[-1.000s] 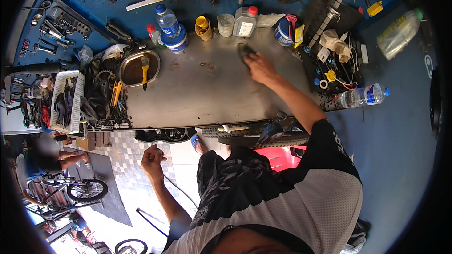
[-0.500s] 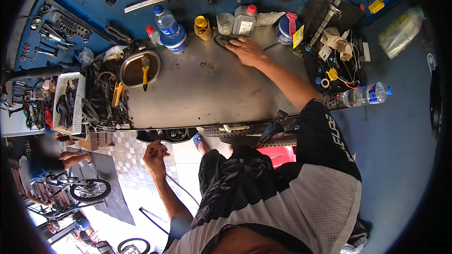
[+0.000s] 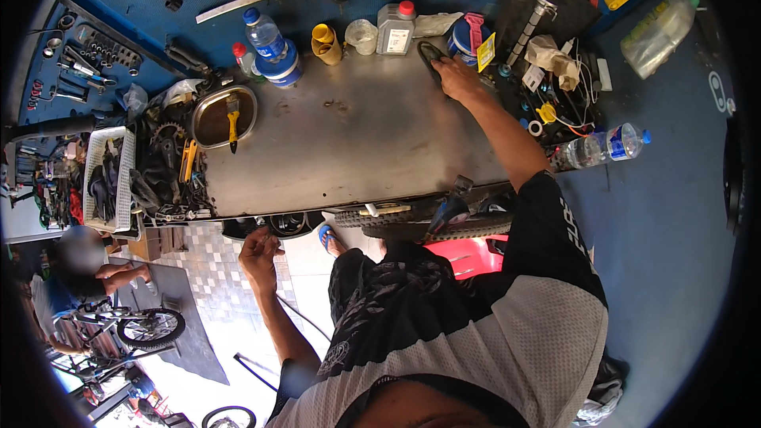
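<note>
My right hand (image 3: 458,79) is closed on a dark rag (image 3: 429,54), pressed to the metal bench top (image 3: 341,150) toward the back right. Just right of the rag stands a blue-and-white tub (image 3: 460,40) with a pink item on it. A grey bottle with a red cap (image 3: 395,30) is on the rag's left. My left hand (image 3: 260,252) hangs before the bench's front edge with its fingers curled in; anything small between them cannot be made out. Dark smudges (image 3: 337,105) mark the middle of the bench top.
A metal tray with a yellow brush (image 3: 232,123) and a white basket (image 3: 111,178) sit at the left. Along the back are a water bottle (image 3: 264,35) and a yellow cup (image 3: 325,43). Clutter and a clear bottle (image 3: 602,147) lie right. Below, a person works near a bicycle wheel (image 3: 151,327).
My right hand has slid right with the rag, from in front of the grey bottle to beside the blue-and-white tub. My left hand has barely moved. The whole view has shifted slightly.
</note>
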The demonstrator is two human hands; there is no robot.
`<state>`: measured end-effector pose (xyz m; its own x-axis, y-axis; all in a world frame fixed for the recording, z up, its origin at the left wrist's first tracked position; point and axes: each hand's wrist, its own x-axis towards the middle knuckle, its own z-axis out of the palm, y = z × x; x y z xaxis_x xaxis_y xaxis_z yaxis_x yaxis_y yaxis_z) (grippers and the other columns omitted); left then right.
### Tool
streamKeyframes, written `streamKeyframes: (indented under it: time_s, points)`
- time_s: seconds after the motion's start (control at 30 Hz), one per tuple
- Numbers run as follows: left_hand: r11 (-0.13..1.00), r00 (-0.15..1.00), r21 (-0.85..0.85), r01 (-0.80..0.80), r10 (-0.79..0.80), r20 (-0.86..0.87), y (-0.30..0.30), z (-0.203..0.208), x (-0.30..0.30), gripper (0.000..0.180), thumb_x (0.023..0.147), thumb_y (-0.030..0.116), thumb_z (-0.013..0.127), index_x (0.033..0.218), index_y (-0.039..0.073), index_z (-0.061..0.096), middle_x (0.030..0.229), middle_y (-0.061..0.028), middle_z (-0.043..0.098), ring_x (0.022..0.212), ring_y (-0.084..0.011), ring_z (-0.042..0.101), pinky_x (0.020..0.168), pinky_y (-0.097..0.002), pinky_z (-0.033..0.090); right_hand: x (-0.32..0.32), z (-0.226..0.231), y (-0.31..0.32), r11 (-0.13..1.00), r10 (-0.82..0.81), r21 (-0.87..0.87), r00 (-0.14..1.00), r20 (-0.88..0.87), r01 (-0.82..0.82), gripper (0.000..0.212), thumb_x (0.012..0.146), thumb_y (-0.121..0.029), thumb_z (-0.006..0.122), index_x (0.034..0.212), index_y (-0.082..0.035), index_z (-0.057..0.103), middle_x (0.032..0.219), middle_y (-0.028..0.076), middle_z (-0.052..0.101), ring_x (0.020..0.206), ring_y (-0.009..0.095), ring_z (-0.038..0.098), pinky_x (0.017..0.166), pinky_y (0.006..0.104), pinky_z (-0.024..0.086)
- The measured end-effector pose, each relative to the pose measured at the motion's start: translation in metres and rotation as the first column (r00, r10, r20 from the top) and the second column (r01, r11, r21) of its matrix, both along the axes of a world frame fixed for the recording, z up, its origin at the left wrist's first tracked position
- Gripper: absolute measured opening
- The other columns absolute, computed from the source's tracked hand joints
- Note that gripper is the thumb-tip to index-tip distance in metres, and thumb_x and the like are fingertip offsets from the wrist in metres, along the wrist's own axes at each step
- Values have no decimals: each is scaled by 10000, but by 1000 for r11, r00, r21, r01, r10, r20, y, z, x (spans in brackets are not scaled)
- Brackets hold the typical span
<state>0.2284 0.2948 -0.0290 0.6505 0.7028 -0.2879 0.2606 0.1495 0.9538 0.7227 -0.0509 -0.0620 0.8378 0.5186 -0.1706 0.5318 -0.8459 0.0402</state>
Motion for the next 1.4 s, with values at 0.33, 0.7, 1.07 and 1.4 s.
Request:
streamKeyframes:
  time_s: [0.33, 0.7, 1.07, 1.4]
  points:
    - [999, 999, 17, 32, -31, -38, 2, -7, -6, 250, 928, -14, 713, 1172, -42, 668, 913, -59, 684, 808, -114, 659, 656, -284, 610, -114, 30, -19, 900, 355, 279, 935, -18, -336, 661, 853, 15, 640, 1471, -209, 574, 1506, 60, 556, 1336, 331, 525, 1069, 421, 527]
    - [996, 996, 36, 85, -84, -29, 2, -6, 7, 247, 911, -23, 734, 1152, -38, 679, 979, -61, 674, 798, -108, 648, 649, -272, 608, -72, -22, -89, 969, 99, 226, 995, -9, -94, 643, 848, 22, 659, 1448, -205, 603, 1491, 92, 566, 1351, 343, 526, 1140, 418, 468]
    - [999, 998, -29, -23, 21, -63, -5, -7, -16, 247, 922, -23, 711, 1161, -50, 657, 904, -57, 677, 796, -121, 665, 653, -283, 609, -102, -7, -66, 972, 112, 216, 990, -82, -92, 525, 887, -31, 628, 1397, -156, 640, 1474, 85, 577, 1367, 344, 511, 1123, 429, 482]
    - [999, 999, 43, -12, 13, -31, -7, 7, -21, 245, 928, -8, 696, 1163, -60, 652, 898, -68, 673, 801, -126, 662, 659, -285, 607, 3, -16, 32, 981, 97, 153, 987, 127, -116, 473, 884, -120, 669, 1355, -156, 652, 1362, 55, 627, 1269, 299, 561, 1016, 427, 531]
